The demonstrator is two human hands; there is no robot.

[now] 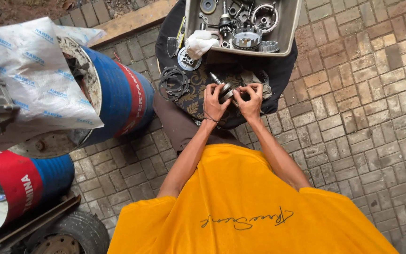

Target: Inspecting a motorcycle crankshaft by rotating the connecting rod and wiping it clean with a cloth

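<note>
- The left hand (214, 102) and right hand (250, 102) both pinch a metal gear shaft (223, 88) — fingers curled tight around it.
- A grey tray (287, 33) of metal parts sits just beyond.

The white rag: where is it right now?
In the head view, the white rag hangs over the left front corner of the grey tray, above the hands, beside the gears.

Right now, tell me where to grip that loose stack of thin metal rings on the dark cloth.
Take the stack of rings at its near-left rim, coming from above and the left with the left hand. The rings lie flat on the cloth, so probably pinch across the narrow band; that side looks free, the round plate crowds the far-right.
</note>
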